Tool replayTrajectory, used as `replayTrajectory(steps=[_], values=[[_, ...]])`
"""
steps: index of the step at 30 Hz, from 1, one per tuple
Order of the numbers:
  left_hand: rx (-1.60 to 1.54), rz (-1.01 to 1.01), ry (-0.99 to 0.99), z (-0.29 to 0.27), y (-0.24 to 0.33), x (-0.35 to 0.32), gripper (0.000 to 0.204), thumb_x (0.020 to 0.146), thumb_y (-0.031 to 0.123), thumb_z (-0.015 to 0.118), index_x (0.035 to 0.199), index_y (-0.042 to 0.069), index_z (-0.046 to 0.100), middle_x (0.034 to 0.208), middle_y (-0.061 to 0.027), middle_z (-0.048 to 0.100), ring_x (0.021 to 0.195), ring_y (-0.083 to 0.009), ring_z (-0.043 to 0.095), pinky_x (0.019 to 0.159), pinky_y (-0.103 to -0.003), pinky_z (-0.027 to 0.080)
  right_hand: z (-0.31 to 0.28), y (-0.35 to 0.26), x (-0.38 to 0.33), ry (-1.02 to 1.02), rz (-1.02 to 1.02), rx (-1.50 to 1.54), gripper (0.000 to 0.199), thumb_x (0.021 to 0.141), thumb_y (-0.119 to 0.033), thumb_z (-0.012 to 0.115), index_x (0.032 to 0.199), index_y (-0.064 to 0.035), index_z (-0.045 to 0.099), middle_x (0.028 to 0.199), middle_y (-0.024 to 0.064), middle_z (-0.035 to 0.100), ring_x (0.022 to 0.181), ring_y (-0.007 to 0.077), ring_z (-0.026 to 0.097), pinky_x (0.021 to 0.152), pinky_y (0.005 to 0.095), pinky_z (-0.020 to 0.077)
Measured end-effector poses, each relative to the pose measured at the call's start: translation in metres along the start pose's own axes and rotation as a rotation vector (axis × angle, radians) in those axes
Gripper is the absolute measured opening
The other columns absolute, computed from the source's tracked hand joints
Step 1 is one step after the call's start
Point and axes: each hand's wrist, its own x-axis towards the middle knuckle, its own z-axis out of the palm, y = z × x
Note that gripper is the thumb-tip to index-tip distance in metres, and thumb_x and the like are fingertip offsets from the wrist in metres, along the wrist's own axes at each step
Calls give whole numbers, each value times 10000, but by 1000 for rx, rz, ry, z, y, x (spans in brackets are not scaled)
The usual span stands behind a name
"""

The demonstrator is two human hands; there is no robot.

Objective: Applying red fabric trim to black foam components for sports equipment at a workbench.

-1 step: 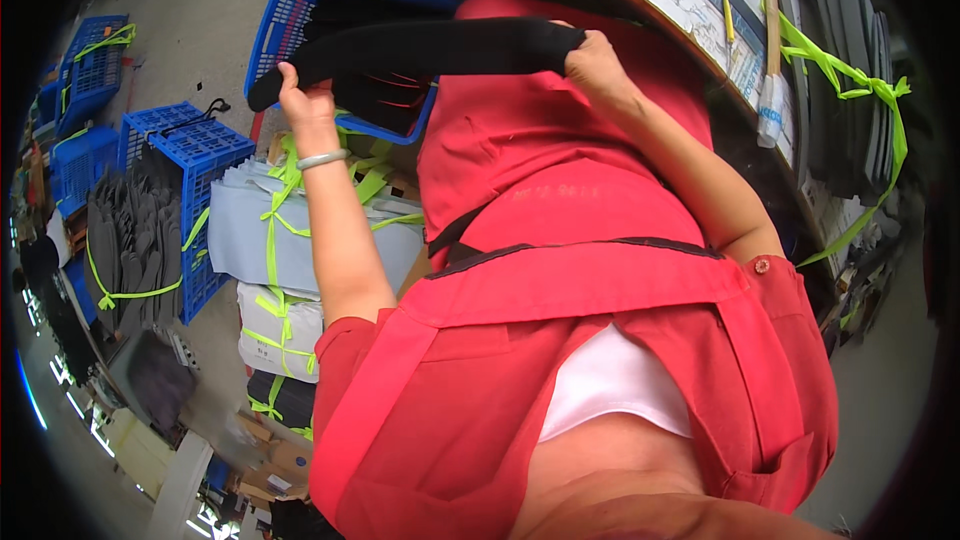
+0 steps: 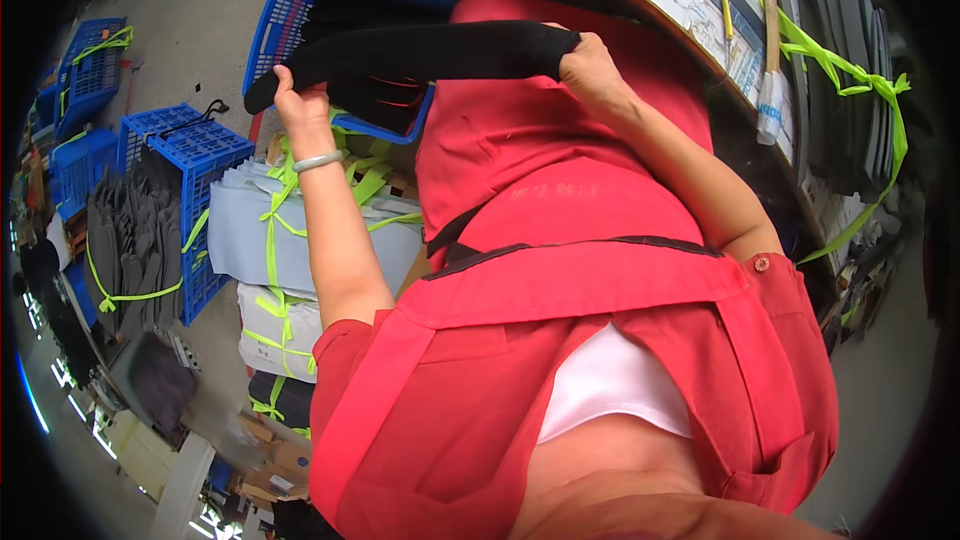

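A long black strip (image 2: 430, 50), soft-looking and slightly curved with a rounded left end, is stretched across in front of me above my red apron (image 2: 590, 210). My left hand (image 2: 302, 107), with a pale bangle at the wrist, is closed near the rounded end, thumb upright in front and the other fingers mostly hidden. The other end is gripped by my right hand (image 2: 592, 68) in a closed fist. Below and behind the strip stands a blue basket (image 2: 262, 35) holding dark pieces, some with red edges.
Grey and white bundles (image 2: 262, 255) tied with yellow-green ribbon are stacked by my left arm. Farther left are another blue crate (image 2: 190, 135) and a tied dark bundle (image 2: 135, 240). At right, a worktable (image 2: 690, 0) carries a wooden-handled tool (image 2: 770, 50) and tied grey pieces (image 2: 850, 70).
Both hands and the black strip have shifted very slightly to the left; the grip of each hand looks the same.
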Motion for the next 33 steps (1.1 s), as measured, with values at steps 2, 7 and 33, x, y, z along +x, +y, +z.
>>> replayTrajectory(steps=[2, 7, 33], values=[[-49, -11, 73, -2, -2, 6, 355, 922, 297, 596, 1122, 5, 591, 1116, -174, 643, 1022, -342, 635, 891, -485, 534, 1, -2, -5, 5, -23, -4, 263, 795, -32, 665, 1051, 24, 683, 910, 20, 685, 814, 81, 580, 760, 208, 455], [-85, -40, 167, -21, -2, 23, 233, 901, 251, 632, 997, 39, 633, 1013, -133, 678, 939, -323, 660, 831, -475, 554, -1, -14, -18, -55, -48, -149, 247, 835, -66, 648, 1069, 0, 689, 963, -7, 667, 827, 64, 554, 779, 218, 449], [7, -445, -454, 127, -93, -139, 224, 896, 86, 649, 1083, -32, 616, 1040, -124, 664, 948, -239, 658, 858, -383, 551, 6, -21, 37, -243, -74, -516, 299, 852, -265, 707, 907, 26, 675, 718, 62, 653, 629, 93, 592, 609, 253, 500]])
